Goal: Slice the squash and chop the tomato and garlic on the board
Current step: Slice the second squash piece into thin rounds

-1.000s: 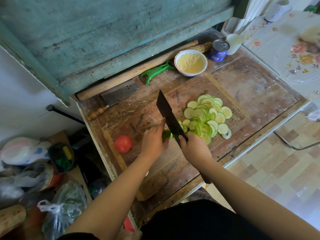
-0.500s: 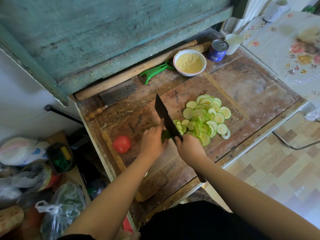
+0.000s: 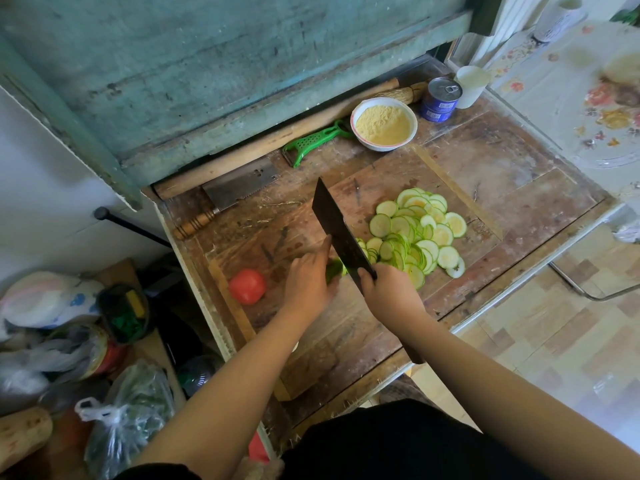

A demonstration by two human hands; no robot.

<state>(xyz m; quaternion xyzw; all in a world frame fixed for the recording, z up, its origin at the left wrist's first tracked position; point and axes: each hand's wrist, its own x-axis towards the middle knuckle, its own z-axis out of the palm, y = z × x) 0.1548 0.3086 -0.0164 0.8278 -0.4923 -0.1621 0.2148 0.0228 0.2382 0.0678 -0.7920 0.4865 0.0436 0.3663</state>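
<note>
The left hand [image 3: 308, 280] held the squash stub [image 3: 334, 270] down on the board [image 3: 311, 341], fingers curled over it. The right hand [image 3: 388, 294] gripped the cleaver [image 3: 341, 233], blade against the stub. Slices [image 3: 415, 233] lay just right of the blade; the tomato [image 3: 247, 286] sat left of the left hand.

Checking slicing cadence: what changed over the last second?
Little. The right hand still grips the cleaver, blade down at the squash stub the left hand still holds. The slice pile and tomato stayed put.
</note>
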